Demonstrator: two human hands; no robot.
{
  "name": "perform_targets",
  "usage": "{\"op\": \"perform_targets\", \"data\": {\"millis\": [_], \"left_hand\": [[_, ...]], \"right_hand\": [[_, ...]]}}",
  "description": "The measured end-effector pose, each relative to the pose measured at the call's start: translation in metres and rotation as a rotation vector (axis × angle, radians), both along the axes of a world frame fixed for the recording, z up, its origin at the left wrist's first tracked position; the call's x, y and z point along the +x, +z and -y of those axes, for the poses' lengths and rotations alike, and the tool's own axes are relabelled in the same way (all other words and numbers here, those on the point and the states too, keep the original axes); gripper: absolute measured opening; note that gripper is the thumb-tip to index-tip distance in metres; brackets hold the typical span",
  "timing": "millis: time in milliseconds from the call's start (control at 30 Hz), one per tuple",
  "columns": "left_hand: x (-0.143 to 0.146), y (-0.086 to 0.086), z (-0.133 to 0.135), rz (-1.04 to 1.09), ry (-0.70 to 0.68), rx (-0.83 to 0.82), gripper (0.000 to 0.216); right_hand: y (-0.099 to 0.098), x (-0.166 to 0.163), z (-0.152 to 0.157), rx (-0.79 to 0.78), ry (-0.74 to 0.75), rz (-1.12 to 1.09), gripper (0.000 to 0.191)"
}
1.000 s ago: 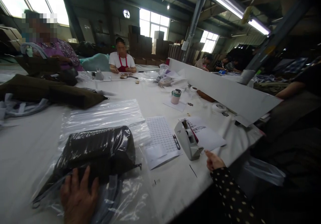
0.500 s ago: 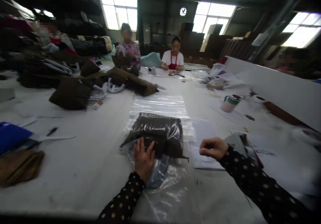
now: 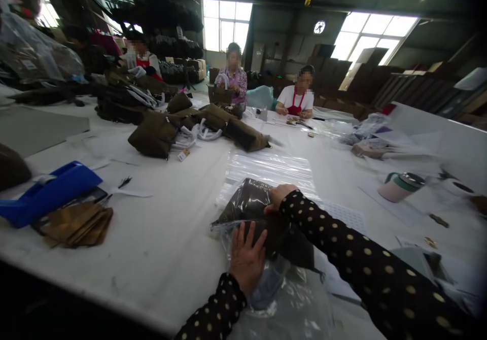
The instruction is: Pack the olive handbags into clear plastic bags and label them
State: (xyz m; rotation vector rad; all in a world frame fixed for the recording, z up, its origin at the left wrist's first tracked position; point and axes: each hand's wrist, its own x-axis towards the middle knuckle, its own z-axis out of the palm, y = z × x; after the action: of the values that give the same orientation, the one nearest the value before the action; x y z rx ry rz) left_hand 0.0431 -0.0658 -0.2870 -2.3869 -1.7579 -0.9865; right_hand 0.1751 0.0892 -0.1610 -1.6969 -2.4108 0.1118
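Observation:
A dark olive fabric bag [image 3: 247, 198] lies inside a clear plastic bag [image 3: 300, 304] in front of me on the white table. My left hand [image 3: 248, 259] rests flat on the plastic near its left side, fingers spread. Across the top of the package reaches my right hand [image 3: 280, 197], its fingers curled closed against the plastic; the fingertips are partly hidden. Grey-blue wrapped straps [image 3: 268, 284] show through the plastic below the olive fabric. Just behind the package lies a stack of clear plastic bags [image 3: 272, 167].
Several olive bags [image 3: 154, 134] with white-wrapped handles are piled at back left. Brown paper pieces [image 3: 79, 223] and a blue folded item [image 3: 57, 188] lie left. A lidded mug [image 3: 402, 187] stands right, beside papers. Co-workers [image 3: 294, 101] sit at the far side.
My right hand has moved left from above the papers onto the package. My left hand stays flat on the plastic. The view has turned left.

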Motion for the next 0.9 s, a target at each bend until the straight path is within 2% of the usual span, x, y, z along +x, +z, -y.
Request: {"op": "perform_targets", "data": {"millis": [67,100,167,233,300,333,400,500,567,633,700,800,867,900], "left_hand": [[0.0,-0.002,-0.002,-0.043,-0.027,-0.031,0.051],[-0.001,-0.002,-0.004,-0.063,-0.039,-0.047,0.053],[-0.003,-0.003,-0.01,-0.095,-0.073,-0.068,0.053],[-0.008,0.0,-0.014,-0.098,-0.107,-0.067,0.05],[-0.015,0.006,-0.009,-0.051,-0.106,-0.031,0.047],[-0.02,0.011,-0.001,-0.016,-0.116,-0.007,0.046],[-0.028,0.02,0.026,0.033,-0.238,0.034,0.049],[-0.037,0.027,0.081,-0.003,-0.551,-0.018,0.069],[-0.038,0.024,0.111,-0.027,-0.601,-0.091,0.075],[-0.035,0.015,0.125,0.031,-0.501,-0.161,0.05],[-0.033,0.008,0.124,0.185,-0.337,-0.237,0.025],[-0.037,0.008,0.114,0.45,-0.104,-0.376,0.029],[-0.048,0.017,0.112,0.546,-0.001,-0.424,0.031],[-0.055,0.023,0.113,0.564,0.031,-0.43,0.033]], "right_hand": [[0.011,0.043,0.013,0.027,-0.059,0.063,0.024],[0.012,0.066,0.028,0.074,-0.034,0.076,0.024],[0.003,0.107,0.074,0.226,0.154,0.083,0.031],[-0.023,0.139,0.132,0.37,0.457,0.111,0.041],[-0.057,0.16,0.188,0.402,0.605,0.135,0.047],[-0.074,0.166,0.209,0.423,0.602,0.132,0.047],[-0.1,0.169,0.234,0.444,0.506,0.1,0.043],[-0.112,0.156,0.232,0.327,0.401,-0.115,0.026],[-0.107,0.144,0.218,0.209,0.304,-0.324,0.032],[-0.099,0.132,0.205,0.146,0.153,-0.44,0.038],[-0.095,0.122,0.198,0.181,0.026,-0.492,0.033],[-0.094,0.107,0.201,0.394,0.016,-0.627,0.022],[-0.093,0.096,0.209,0.518,0.081,-0.703,0.017],[-0.092,0.091,0.214,0.525,0.101,-0.718,0.017]]}}
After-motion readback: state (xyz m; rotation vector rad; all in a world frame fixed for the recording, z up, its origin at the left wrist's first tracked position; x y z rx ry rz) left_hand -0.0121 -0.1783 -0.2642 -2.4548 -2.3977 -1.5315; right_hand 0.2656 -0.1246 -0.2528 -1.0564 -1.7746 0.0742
